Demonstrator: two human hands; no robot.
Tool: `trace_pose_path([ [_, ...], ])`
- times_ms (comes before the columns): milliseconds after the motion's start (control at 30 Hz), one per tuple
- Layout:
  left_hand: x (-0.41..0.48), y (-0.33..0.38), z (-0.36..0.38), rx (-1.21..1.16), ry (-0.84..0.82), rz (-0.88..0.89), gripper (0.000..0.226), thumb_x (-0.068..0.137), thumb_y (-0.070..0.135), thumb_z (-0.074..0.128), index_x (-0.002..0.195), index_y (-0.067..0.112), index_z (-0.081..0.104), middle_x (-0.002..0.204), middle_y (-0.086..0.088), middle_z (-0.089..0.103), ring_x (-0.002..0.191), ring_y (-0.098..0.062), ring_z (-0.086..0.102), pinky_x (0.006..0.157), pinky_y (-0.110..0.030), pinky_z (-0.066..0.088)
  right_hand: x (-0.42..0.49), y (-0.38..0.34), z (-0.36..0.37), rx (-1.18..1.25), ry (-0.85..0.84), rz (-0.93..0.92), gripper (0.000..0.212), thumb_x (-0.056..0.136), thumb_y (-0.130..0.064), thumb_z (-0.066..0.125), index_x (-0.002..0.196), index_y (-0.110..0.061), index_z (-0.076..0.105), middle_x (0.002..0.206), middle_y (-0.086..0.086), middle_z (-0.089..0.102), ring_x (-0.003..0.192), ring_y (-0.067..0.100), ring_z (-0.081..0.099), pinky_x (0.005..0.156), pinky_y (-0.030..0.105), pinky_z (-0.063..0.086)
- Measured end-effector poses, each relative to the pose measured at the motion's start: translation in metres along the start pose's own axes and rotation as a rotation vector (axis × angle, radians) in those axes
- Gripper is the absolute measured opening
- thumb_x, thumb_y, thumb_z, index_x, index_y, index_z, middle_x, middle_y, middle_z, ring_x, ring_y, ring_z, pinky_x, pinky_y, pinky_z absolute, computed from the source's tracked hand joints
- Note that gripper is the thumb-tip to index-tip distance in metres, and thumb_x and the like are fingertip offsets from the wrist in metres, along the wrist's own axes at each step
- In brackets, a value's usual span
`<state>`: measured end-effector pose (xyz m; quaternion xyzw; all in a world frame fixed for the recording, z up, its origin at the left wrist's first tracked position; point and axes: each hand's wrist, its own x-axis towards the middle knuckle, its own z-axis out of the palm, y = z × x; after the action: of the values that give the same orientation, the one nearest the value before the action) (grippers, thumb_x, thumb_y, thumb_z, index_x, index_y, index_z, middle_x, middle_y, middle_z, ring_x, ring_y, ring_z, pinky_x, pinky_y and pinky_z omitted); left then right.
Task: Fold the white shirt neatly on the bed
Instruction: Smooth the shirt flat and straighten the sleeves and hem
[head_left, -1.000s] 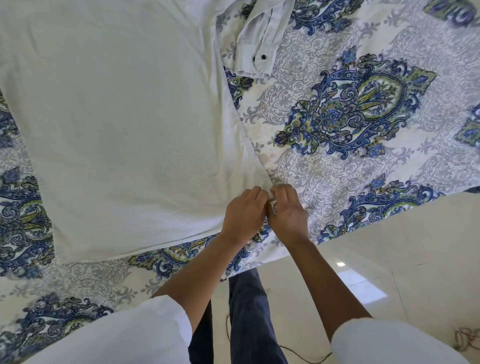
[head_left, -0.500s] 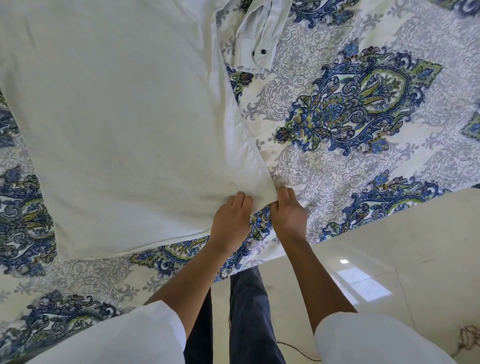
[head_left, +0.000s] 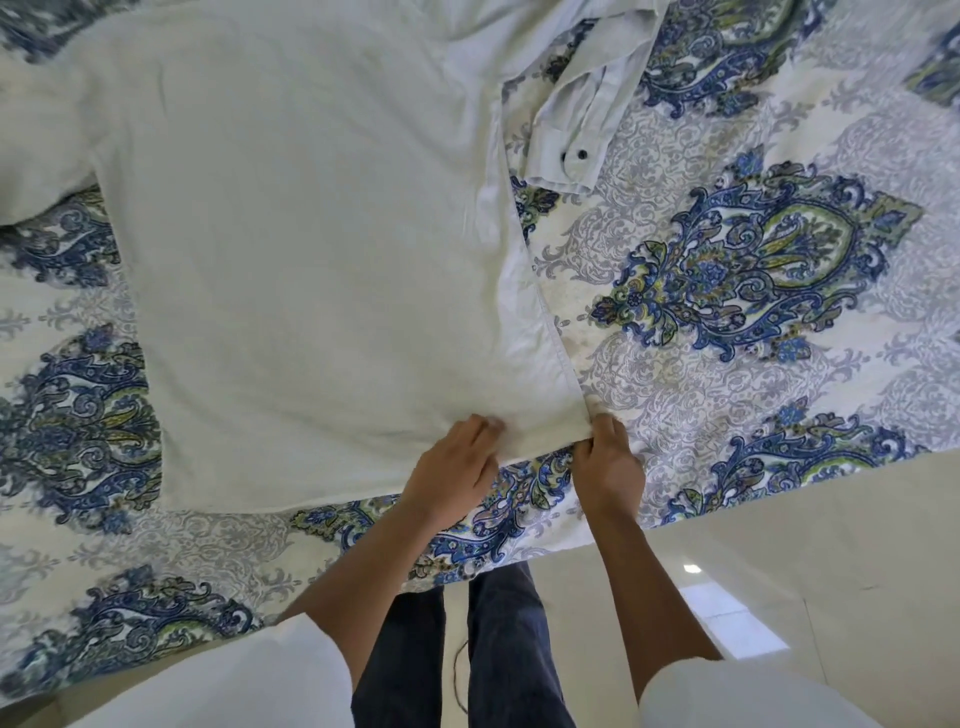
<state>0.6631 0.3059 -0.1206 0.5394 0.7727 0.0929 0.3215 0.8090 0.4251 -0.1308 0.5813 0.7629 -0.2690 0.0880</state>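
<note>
The right hand's (head_left: 608, 470) fingertips (head_left: 602, 425) pinch the near hem corner of the white shirt (head_left: 311, 249), the left hand's (head_left: 454, 470) fingers (head_left: 479, 427), close together and curled, grip that hem at its 9 o'clock, and the shirt lies flat on the patterned bed sheet (head_left: 753, 270) toward 11 o'clock, its buttoned cuff (head_left: 569, 156) at 12 o'clock.

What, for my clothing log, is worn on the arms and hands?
White sleeves, the left sleeve and right sleeve, cover the upper arms only. The left hand and right hand show no gloves, rings or watch.
</note>
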Motion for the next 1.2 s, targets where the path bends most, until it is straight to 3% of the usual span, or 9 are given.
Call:
trace_pose_path([
  [167,-0.005,0.0,-0.018,-0.105,-0.014,-0.039,0.036,0.098,0.013,0.037,0.133,0.009,0.045,0.125,-0.007,0.049,0.097,-0.02,0.059,0.08,-0.034,0.054,0.016,-0.007,-0.028,-0.032,-0.205,0.091,0.043,0.087,-0.01,0.047,0.129,-0.019,0.049,0.126,0.006,0.057,0.105,0.03,0.058,0.076,0.033,0.044],
  [233,0.004,-0.009,-0.031,-0.052,0.119,-0.032,0.032,0.09,0.002,0.046,0.121,0.004,0.055,0.107,-0.01,0.057,0.086,-0.023,0.06,0.07,-0.032,0.055,0.021,-0.023,-0.039,-0.109,-0.025,0.114,0.037,0.081,-0.002,0.048,0.118,-0.007,0.055,0.116,0.014,0.058,0.102,0.03,0.054,0.075,0.035,0.048],
  [467,0.01,-0.052,-0.025,0.139,0.187,0.064,0.031,0.076,0.012,0.051,0.106,0.009,0.059,0.09,-0.004,0.063,0.074,-0.02,0.062,0.054,-0.023,0.051,0.052,-0.104,0.019,-0.107,0.109,-0.576,0.048,0.09,-0.018,0.035,0.134,-0.002,0.044,0.139,0.016,0.047,0.13,0.028,0.044,0.108,0.045,0.035],
  [633,0.076,-0.074,-0.072,0.187,0.367,0.076,0.037,0.083,0.015,0.037,0.108,0.004,0.062,0.103,-0.012,0.064,0.088,-0.029,0.063,0.068,-0.033,0.053,0.089,-0.113,0.02,-0.115,0.27,-0.413,0.051,0.099,-0.029,0.019,0.138,-0.005,0.042,0.145,0.014,0.04,0.136,0.027,0.034,0.115,0.039,0.008],
  [733,0.13,-0.099,-0.093,0.298,0.295,0.043,0.049,0.09,0.025,0.033,0.133,0.009,0.048,0.14,-0.009,0.049,0.129,-0.027,0.046,0.101,-0.039,0.039,0.107,-0.127,0.033,-0.279,0.244,-0.578,0.05,0.096,-0.025,0.024,0.141,-0.008,0.035,0.148,0.008,0.036,0.138,0.024,0.032,0.115,0.044,0.019],
  [800,0.139,-0.124,-0.095,0.373,0.23,0.054,0.055,0.096,0.036,0.024,0.145,0.014,0.03,0.153,-0.005,0.028,0.142,-0.021,0.025,0.114,-0.042,0.021,0.122,-0.113,0.027,-0.261,0.308,-0.368,0.051,0.095,-0.026,0.024,0.143,-0.01,0.026,0.15,0.006,0.027,0.139,0.022,0.025,0.112,0.05,0.024],
  [900,0.138,-0.139,-0.097,0.413,0.227,0.07,0.058,0.097,0.041,0.018,0.149,0.014,0.016,0.157,-0.005,0.016,0.145,-0.021,0.014,0.116,-0.042,0.009,0.122,-0.109,0.015,-0.176,0.431,-0.17,0.05,0.095,-0.027,0.027,0.14,-0.01,0.039,0.149,0.008,0.033,0.139,0.022,0.027,0.111,0.054,0.018],
  [1067,0.185,-0.128,-0.119,0.435,0.292,0.155,0.06,0.096,0.037,0.025,0.147,0.007,0.02,0.155,-0.009,0.021,0.143,-0.023,0.02,0.115,-0.041,0.014,0.137,-0.157,0.026,-0.279,0.334,-0.522,0.05,0.098,-0.029,0.02,0.143,-0.011,0.033,0.15,0.005,0.032,0.142,0.016,0.02,0.115,0.041,0.011],
  [1200,0.206,-0.152,-0.133,0.411,0.303,0.049,0.065,0.096,0.044,0.02,0.149,0.007,0.014,0.157,-0.009,0.013,0.145,-0.019,0.009,0.117,-0.038,0.005,0.158,-0.14,0.024,-0.215,0.352,-0.229,0.051,0.097,-0.035,0.017,0.144,-0.015,0.025,0.152,0.0,0.022,0.141,0.015,0.014,0.116,0.045,0.008],
])
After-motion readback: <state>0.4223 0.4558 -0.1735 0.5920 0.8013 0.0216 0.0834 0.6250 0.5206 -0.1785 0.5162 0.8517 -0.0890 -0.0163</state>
